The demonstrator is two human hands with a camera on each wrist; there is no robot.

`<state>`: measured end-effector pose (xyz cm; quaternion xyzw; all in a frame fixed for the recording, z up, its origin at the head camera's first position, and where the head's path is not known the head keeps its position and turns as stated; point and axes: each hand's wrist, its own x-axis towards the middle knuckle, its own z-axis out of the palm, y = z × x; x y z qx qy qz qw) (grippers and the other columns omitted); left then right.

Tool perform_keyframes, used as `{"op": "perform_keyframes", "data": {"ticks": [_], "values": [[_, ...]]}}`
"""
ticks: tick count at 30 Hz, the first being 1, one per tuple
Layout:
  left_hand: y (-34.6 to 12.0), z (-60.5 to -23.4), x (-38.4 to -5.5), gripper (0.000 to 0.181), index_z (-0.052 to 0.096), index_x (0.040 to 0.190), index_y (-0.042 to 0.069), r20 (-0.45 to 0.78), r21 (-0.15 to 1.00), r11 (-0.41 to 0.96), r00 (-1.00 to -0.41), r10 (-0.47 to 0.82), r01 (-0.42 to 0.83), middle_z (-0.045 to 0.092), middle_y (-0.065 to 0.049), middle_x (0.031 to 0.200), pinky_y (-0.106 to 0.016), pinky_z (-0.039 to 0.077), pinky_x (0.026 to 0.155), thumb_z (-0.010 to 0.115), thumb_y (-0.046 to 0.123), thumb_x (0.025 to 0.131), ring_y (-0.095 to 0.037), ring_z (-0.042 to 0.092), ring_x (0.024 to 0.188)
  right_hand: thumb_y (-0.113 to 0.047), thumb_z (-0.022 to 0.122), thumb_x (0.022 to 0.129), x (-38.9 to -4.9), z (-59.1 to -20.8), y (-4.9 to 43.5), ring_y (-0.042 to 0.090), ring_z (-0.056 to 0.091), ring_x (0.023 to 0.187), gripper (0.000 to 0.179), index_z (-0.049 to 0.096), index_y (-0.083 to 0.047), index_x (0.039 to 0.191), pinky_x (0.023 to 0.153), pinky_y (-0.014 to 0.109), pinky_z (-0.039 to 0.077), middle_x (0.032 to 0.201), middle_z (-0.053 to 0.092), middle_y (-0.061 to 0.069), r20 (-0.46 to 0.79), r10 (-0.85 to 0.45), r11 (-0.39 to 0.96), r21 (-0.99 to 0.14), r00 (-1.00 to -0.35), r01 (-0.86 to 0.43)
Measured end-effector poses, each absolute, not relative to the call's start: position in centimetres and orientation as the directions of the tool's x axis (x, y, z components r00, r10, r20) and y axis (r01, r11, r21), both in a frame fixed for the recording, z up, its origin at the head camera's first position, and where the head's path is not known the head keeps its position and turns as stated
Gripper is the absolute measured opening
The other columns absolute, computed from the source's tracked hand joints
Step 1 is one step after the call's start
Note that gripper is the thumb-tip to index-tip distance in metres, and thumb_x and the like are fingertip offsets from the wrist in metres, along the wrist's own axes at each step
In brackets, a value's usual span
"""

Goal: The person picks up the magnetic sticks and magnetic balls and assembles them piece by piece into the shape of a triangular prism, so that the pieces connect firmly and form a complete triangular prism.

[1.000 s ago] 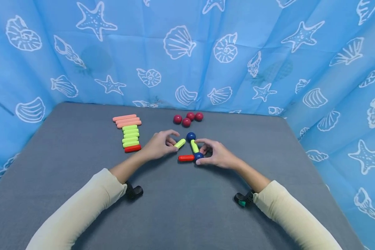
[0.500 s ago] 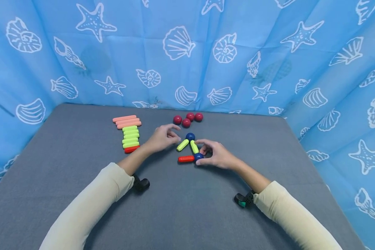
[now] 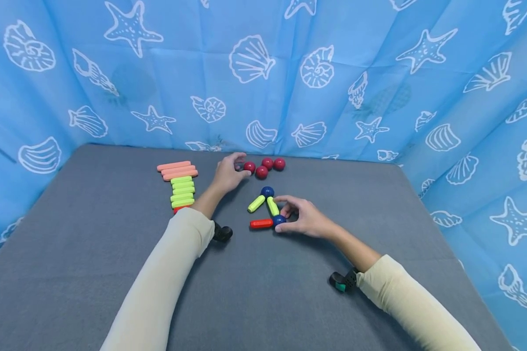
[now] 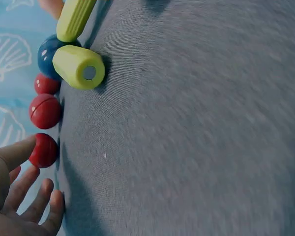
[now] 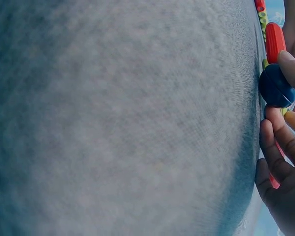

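Observation:
My left hand (image 3: 228,173) is at the leftmost red ball (image 3: 249,167), fingers spread behind it and thumb at its near side. In the left wrist view, the thumb overlaps this red ball (image 4: 45,151). My right hand (image 3: 308,218) pinches the near blue ball (image 5: 276,86) between thumb and fingers. A red rod (image 3: 261,224) sticks out leftward from that ball. One yellow-green rod (image 3: 273,206) links it to the far blue ball (image 3: 267,191). From the far ball, another yellow-green rod (image 3: 256,204) slants toward the near left.
Several more red balls (image 3: 267,163) cluster right of the left hand. To the left lie pink rods (image 3: 178,170), several yellow-green rods (image 3: 183,190) and a red rod (image 3: 181,209) partly hidden by the left arm. A blue shell-patterned curtain (image 3: 252,102) borders the grey table (image 3: 263,292).
My left hand set its yellow-green rod against the far blue ball, released it, and moved away to the leftmost red ball. The right hand kept its hold on the near blue ball.

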<state>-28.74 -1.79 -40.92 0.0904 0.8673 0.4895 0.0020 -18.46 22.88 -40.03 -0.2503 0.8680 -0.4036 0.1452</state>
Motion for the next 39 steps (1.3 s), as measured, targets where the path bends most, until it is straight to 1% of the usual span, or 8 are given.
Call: {"op": "perform_keyframes", "data": {"ticks": [6,12,14,17,22,27,31,39], "values": [[-1.5,-40.7,-29.2,0.051,0.052,0.141,0.005,0.037,0.863,0.496,-0.991,0.131,0.098,0.060,-0.013,0.136,-0.042,0.043,0.104,0.070,0.011,0.093,-0.030,0.057,0.122,-0.018,0.082,0.083,-18.6,-39.9,22.6,0.023,0.058,0.094,0.069,0.049,-0.005,0.142,0.087,0.043,0.048,0.101,0.064,0.008,-0.051,-0.555,0.547,-0.774,-0.830,-0.319],[-1.3,-40.9,-29.7,0.040,0.059,0.133,0.007,0.017,0.854,0.516,-0.995,0.097,0.065,0.064,-0.012,0.131,-0.042,0.042,0.103,0.068,0.011,0.095,-0.029,0.058,0.118,-0.018,0.082,0.083,-18.7,-39.9,22.5,0.022,0.058,0.094,0.069,0.049,-0.005,0.142,0.087,0.041,0.048,0.101,0.065,0.007,-0.052,-0.557,0.550,-0.771,-0.829,-0.321],[-1.3,-41.0,-29.6,0.039,0.059,0.133,0.007,0.017,0.854,0.516,-0.996,0.089,0.060,0.065,-0.012,0.128,-0.043,0.042,0.102,0.068,0.011,0.095,-0.029,0.058,0.115,-0.018,0.082,0.083,-18.7,-39.9,22.4,0.022,0.058,0.094,0.069,0.049,-0.005,0.143,0.087,0.041,0.048,0.101,0.065,0.007,-0.055,-0.555,0.556,-0.767,-0.830,-0.321],[-1.6,-40.9,-29.3,0.044,0.056,0.135,0.007,0.013,0.859,0.508,-0.994,0.108,0.066,0.066,-0.013,0.127,-0.043,0.045,0.100,0.070,0.010,0.093,-0.030,0.058,0.114,-0.018,0.082,0.083,-18.8,-39.8,22.4,0.021,0.058,0.095,0.070,0.049,-0.006,0.143,0.089,0.040,0.048,0.101,0.065,0.007,-0.058,-0.553,0.562,-0.762,-0.831,-0.322],[-2.9,-40.4,-28.0,0.051,0.053,0.138,0.006,-0.028,0.833,0.544,-0.975,0.220,0.099,0.066,-0.014,0.122,-0.043,0.049,0.095,0.073,0.010,0.091,-0.030,0.058,0.112,-0.020,0.080,0.085,-18.7,-39.7,22.5,0.021,0.058,0.096,0.070,0.048,-0.006,0.144,0.089,0.040,0.048,0.103,0.064,0.006,-0.063,-0.560,0.572,-0.751,-0.826,-0.330],[-4.9,-40.0,-26.4,0.055,0.050,0.139,0.005,-0.052,0.805,0.568,-0.934,0.355,0.171,0.064,-0.015,0.118,-0.042,0.052,0.092,0.074,0.009,0.090,-0.029,0.064,0.103,-0.020,0.079,0.086,-18.6,-39.6,22.8,0.022,0.058,0.095,0.069,0.047,-0.005,0.145,0.086,0.041,0.048,0.103,0.064,0.007,-0.052,-0.565,0.570,-0.746,-0.824,-0.344],[-6.7,-39.9,-24.8,0.057,0.049,0.140,0.004,-0.066,0.790,0.572,-0.898,0.435,0.219,0.064,-0.016,0.120,-0.044,0.052,0.091,0.074,0.009,0.089,-0.028,0.064,0.104,-0.021,0.079,0.086,-18.6,-39.7,22.9,0.022,0.058,0.096,0.069,0.047,-0.005,0.145,0.087,0.041,0.048,0.104,0.064,0.007,-0.053,-0.570,0.570,-0.745,-0.820,-0.348],[-7.8,-40.2,-21.2,0.060,0.049,0.141,0.004,-0.059,0.807,0.510,-0.820,0.570,0.297,0.066,-0.013,0.119,-0.043,0.052,0.094,0.076,0.008,0.087,-0.025,0.064,0.104,-0.020,0.079,0.086,-18.4,-39.9,23.0,0.021,0.059,0.096,0.069,0.046,-0.005,0.146,0.087,0.042,0.049,0.104,0.064,0.007,-0.060,-0.565,0.579,-0.739,-0.823,-0.344]]}}
